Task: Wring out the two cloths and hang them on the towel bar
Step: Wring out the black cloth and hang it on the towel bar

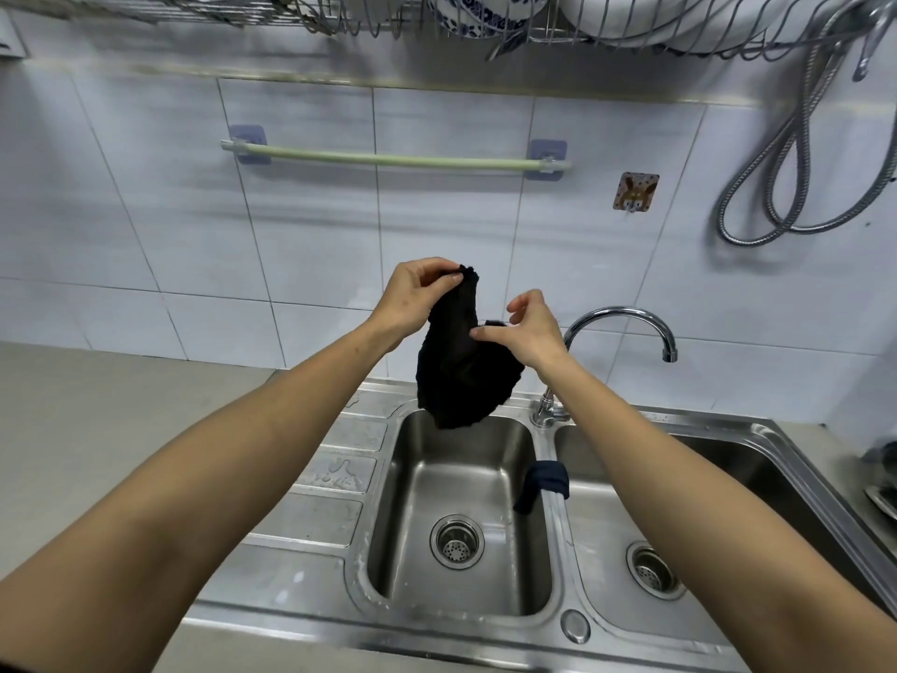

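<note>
A black cloth [461,371] hangs bunched above the left sink basin. My left hand [412,296] pinches its top corner. My right hand [526,330] pinches another edge of it lower and to the right. A second dark blue cloth [546,480] lies draped over the divider between the two basins. The pale green towel bar [388,160] is on the tiled wall above my hands, with nothing on it.
The steel double sink [369,565] has a ribbed drainboard on the left. A curved tap [626,318] stands behind the divider. A wire dish rack [485,17] with bowls hangs overhead. A metal hose [786,153] loops at the right, beside a wall hook [636,191].
</note>
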